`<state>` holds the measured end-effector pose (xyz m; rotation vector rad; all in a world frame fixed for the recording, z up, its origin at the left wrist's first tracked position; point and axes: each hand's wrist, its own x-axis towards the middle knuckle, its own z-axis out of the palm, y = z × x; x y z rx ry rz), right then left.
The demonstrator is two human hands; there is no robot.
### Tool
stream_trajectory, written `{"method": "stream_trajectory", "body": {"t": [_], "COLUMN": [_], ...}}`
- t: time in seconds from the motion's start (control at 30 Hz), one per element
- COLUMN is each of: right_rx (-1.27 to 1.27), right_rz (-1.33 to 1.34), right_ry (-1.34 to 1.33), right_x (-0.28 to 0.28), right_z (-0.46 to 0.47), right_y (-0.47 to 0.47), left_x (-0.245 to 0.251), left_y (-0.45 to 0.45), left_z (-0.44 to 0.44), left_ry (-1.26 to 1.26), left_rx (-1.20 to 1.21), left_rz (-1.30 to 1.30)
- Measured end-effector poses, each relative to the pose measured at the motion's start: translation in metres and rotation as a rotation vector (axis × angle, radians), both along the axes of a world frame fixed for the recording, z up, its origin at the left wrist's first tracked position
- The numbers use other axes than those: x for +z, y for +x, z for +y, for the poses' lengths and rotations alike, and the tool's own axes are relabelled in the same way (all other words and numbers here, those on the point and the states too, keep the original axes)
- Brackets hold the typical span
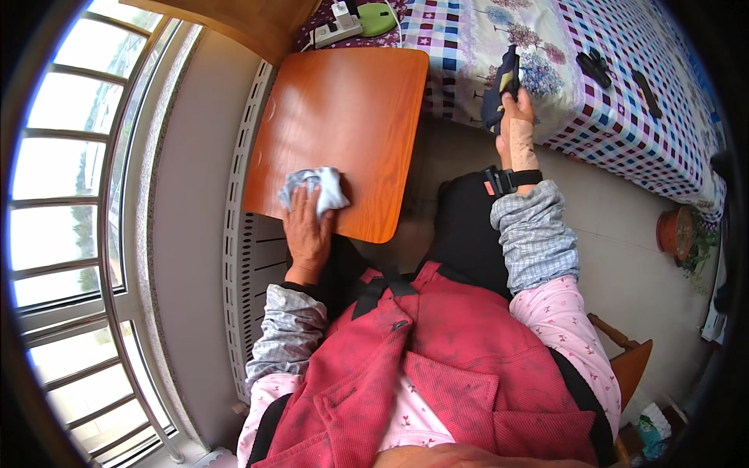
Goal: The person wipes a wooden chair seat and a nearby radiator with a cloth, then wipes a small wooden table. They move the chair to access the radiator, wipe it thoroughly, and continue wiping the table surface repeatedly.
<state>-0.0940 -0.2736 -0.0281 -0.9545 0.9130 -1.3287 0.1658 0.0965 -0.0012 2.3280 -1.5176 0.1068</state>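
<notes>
My left hand (305, 237) presses a folded light grey-blue cloth (320, 186) against a reddish-brown wooden tabletop (351, 111). Its fingers lie over the cloth near the table's near-left edge. My right hand (517, 114) is raised at the right, beside the bed, gripping a dark navy cloth item (497, 99) with yellow patches. What exactly this item is cannot be told. A tan patch (522, 143) covers the back of my right wrist, and a black strap with a buckle (512, 180) sits below it.
A bed with a checked, tree-printed cover (497, 29) stands at the upper right, bearing dark objects (594, 69). A white power strip (336, 32) lies behind the table. A radiator (234, 234) runs along the left; a potted plant (674, 234) and wooden chair (633, 368) are right.
</notes>
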Motion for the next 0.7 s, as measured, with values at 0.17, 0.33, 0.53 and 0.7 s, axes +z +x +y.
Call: {"method": "stream_trajectory", "body": {"t": [0.17,0.33,0.53,0.7], "right_rx": [0.340,0.306,0.205,0.196], "right_rz": [0.083,0.109,0.434,0.529], "right_ry": [0.044,0.104,-0.286,-0.157], "right_x": [-0.021,-0.013,-0.021,-0.030], "right_z": [0.097,0.166,0.051,-0.040], "right_y": [0.052,0.078,0.110,0.111], "left_x": [0.010,0.006,0.011,0.010], "left_y": [0.010,0.017,0.016,0.017], "left_z": [-0.037,-0.052,-0.050,-0.051], "left_ry": [-0.028,0.005,-0.017,-0.052], "left_rx": [-0.010,0.113,0.075,0.077], "left_rz": [-0.003,-0.148,-0.147,-0.113]}}
